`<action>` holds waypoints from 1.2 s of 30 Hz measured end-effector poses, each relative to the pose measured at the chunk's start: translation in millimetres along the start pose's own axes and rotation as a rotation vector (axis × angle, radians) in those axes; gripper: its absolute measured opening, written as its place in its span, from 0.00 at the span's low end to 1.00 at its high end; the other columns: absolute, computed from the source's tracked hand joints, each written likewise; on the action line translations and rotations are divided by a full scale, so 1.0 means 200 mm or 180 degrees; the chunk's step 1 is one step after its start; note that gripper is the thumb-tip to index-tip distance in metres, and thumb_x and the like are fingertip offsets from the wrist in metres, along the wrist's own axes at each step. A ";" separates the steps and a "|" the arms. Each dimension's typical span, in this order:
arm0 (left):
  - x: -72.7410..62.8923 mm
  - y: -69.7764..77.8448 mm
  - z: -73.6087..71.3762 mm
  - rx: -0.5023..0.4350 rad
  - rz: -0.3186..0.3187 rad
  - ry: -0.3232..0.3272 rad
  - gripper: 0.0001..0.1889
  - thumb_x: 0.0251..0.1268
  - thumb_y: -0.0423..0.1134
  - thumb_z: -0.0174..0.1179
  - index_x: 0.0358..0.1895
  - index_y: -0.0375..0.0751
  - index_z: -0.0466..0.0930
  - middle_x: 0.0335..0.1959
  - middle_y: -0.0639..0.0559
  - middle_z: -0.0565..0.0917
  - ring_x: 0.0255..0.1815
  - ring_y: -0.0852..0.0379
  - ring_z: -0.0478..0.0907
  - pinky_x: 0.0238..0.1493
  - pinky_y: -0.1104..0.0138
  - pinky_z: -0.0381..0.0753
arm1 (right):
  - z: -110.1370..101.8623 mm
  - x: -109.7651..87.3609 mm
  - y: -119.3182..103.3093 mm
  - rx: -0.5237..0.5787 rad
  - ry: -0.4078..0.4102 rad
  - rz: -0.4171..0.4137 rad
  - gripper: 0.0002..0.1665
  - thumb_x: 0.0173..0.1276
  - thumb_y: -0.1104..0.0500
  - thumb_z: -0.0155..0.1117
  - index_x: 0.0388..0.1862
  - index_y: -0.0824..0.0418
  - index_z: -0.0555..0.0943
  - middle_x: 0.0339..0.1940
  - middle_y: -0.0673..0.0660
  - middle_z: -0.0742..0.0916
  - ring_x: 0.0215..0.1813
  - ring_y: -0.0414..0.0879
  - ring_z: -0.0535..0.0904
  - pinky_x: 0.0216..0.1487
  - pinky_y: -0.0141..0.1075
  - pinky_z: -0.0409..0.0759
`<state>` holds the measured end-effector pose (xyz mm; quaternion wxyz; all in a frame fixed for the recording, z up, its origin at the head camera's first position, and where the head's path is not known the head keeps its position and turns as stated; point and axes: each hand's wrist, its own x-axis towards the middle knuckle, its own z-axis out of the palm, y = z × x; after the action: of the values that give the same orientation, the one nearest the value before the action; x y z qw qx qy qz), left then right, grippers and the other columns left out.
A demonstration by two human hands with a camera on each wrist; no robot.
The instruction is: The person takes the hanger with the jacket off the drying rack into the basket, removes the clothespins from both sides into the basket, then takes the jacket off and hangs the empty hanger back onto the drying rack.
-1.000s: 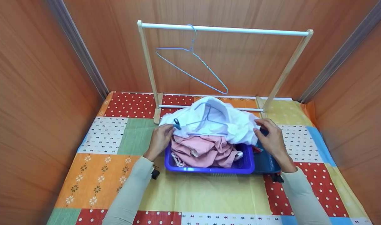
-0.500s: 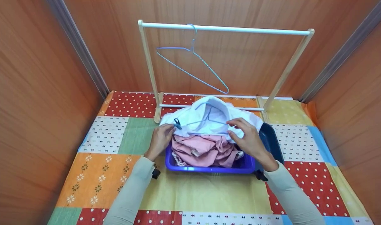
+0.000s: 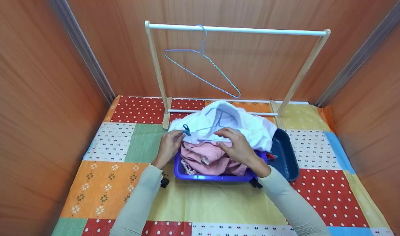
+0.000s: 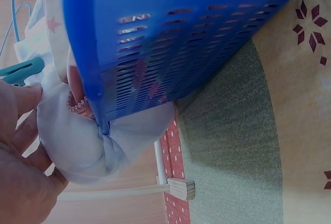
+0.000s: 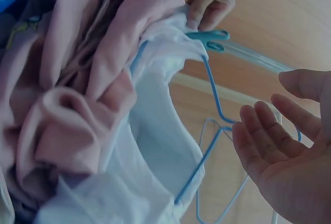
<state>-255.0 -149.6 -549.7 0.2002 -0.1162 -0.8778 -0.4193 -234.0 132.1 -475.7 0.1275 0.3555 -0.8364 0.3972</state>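
A white shirt (image 3: 259, 131) lies over the back of a purple basket (image 3: 213, 178), with a blue wire hanger (image 3: 219, 119) inside its neck opening. My left hand (image 3: 169, 147) pinches the shirt's left shoulder beside a teal clothespin (image 5: 214, 36) clipped there; its fingers (image 4: 39, 157) curl at the cloth in the left wrist view. My right hand (image 3: 237, 146) is over the front of the shirt near the hanger, fingers loosely bent and nothing held. In the right wrist view its fingertips are close to the hanger's neck. Crumpled pink clothing (image 3: 206, 157) fills the basket's front.
Behind stands a wooden rack with a white rail (image 3: 269, 31), a second blue hanger (image 3: 219, 70) hanging from it. A dark blue tray (image 3: 290, 160) with a red clothespin (image 3: 271, 156) sits right of the basket. Wooden panels (image 3: 32, 114) enclose the patchwork-covered table (image 3: 226, 203).
My right hand has let go of the shirt's right side and moved left across its front to near the hanger's middle. My left hand has stayed at the clothespin.
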 end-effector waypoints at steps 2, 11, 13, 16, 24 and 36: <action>0.00 0.00 0.00 0.0022 0.0019 0.0011 0.07 0.65 0.32 0.63 0.42 0.36 0.88 0.40 0.43 0.89 0.45 0.46 0.86 0.50 0.54 0.83 | 0.04 0.01 0.00 0.0006 -0.0018 -0.0026 0.16 0.66 0.61 0.67 0.53 0.60 0.83 0.48 0.56 0.87 0.53 0.46 0.83 0.56 0.44 0.81; 0.00 -0.01 0.01 0.0037 0.0051 0.0034 0.06 0.65 0.33 0.63 0.40 0.35 0.88 0.38 0.43 0.89 0.43 0.47 0.87 0.47 0.54 0.83 | 0.14 0.09 -0.05 -0.0091 -0.0107 -0.0068 0.19 0.64 0.63 0.68 0.54 0.61 0.82 0.51 0.56 0.85 0.55 0.48 0.82 0.57 0.43 0.81; 0.00 -0.01 0.01 0.0042 0.0044 0.0031 0.06 0.65 0.33 0.63 0.39 0.35 0.88 0.38 0.43 0.89 0.42 0.47 0.87 0.46 0.54 0.83 | 0.16 0.12 -0.05 -0.0127 -0.0104 -0.0107 0.20 0.63 0.63 0.69 0.54 0.62 0.82 0.50 0.56 0.85 0.54 0.49 0.83 0.56 0.43 0.81; 0.01 -0.01 0.01 0.0039 0.0030 0.0028 0.06 0.65 0.33 0.63 0.39 0.35 0.88 0.38 0.43 0.89 0.42 0.47 0.86 0.47 0.54 0.83 | 0.19 0.16 -0.06 -0.0171 -0.0084 -0.0178 0.20 0.62 0.64 0.69 0.54 0.63 0.82 0.50 0.57 0.85 0.53 0.49 0.83 0.56 0.43 0.81; 0.01 0.00 0.00 0.0019 -0.0002 0.0022 0.07 0.65 0.33 0.63 0.40 0.34 0.87 0.38 0.42 0.89 0.43 0.46 0.86 0.48 0.54 0.82 | 0.25 0.26 -0.09 -0.0375 -0.0114 -0.0246 0.20 0.64 0.61 0.69 0.55 0.64 0.81 0.51 0.58 0.85 0.54 0.51 0.82 0.56 0.44 0.81; 0.00 0.00 0.00 0.0048 -0.0024 -0.0014 0.07 0.66 0.33 0.63 0.41 0.35 0.87 0.39 0.42 0.89 0.43 0.46 0.86 0.48 0.54 0.83 | 0.36 0.40 -0.09 -0.0748 -0.0469 0.0098 0.25 0.65 0.55 0.69 0.60 0.63 0.79 0.56 0.58 0.85 0.58 0.52 0.81 0.59 0.44 0.80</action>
<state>-255.1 -149.2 -549.4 0.1976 -0.1122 -0.8818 -0.4132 -273.7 30.7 -471.4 0.1004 0.3536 -0.8896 0.2712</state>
